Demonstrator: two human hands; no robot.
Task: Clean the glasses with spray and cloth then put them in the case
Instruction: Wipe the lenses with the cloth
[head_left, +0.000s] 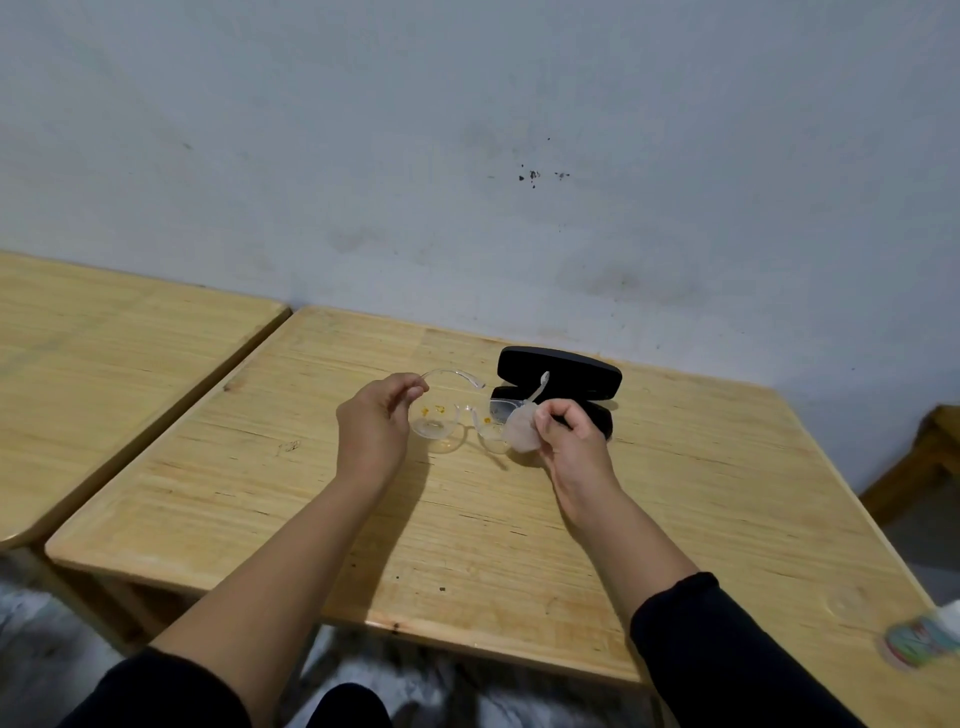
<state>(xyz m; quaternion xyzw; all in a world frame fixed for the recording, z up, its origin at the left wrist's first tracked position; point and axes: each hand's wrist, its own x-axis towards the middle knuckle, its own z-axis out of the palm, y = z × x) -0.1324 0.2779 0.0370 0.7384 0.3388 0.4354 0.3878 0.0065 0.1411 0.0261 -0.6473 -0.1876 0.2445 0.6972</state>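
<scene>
Above the middle of the wooden surface (467, 519), the left hand (375, 422) pinches one temple arm of the clear glasses (462, 415) between thumb and fingertips, which keeps skin off the lenses and steadies the frame in the air. Opposite it, the right hand (569, 428) closes on a pale cloth (522, 434) and presses it against the lens on that side, so one hand braces while the other rubs. Both temple arms are unfolded; the far one pokes up in front of the case (558, 379).

That black case sits open on the surface just behind the right hand, its lid raised toward the wall, probably left that way so the glasses can go straight in once wiped. Small orange marks show near the nose bridge; whether they lie on the lenses or the wood beneath cannot be told. No spray bottle is clearly visible; a blurred, colourful object (919, 642) lies at the near right edge, too indistinct to name.

By my judgement the wiping step is under way, with casing not yet done.
</scene>
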